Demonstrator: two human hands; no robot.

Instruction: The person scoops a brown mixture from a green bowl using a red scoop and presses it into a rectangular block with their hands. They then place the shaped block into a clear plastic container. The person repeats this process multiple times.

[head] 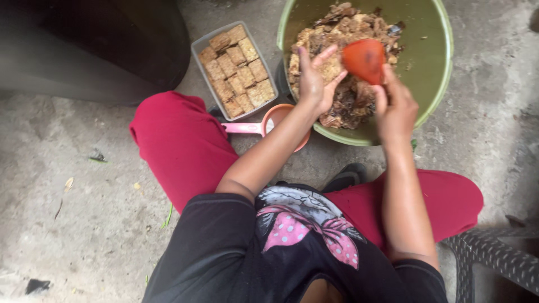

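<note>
Currently the person is squatting on the concrete floor [84,224] and working over a large green basin [432,67] that is holding a heap of brown, flaky, mashed material [348,95]. Right hand [396,109] is gripping an orange-red cup-shaped scoop [364,59], fingers closed round it, holding it above the heap. Left hand [314,81] is lying open, fingers spread, palm toward the scoop and just beside it, touching the brown mass; hands are near each other but not joined.

Progress, as a judgement: a grey rectangular tray [197,47] left of the basin is already sitting full of squared brown blocks [238,70] in neat rows, so one batch seems finished. Much material is remaining in the basin, so the pressing appears roughly midway. A pink-handled ladle [247,128] is lying between tray and basin, untouched.
</note>
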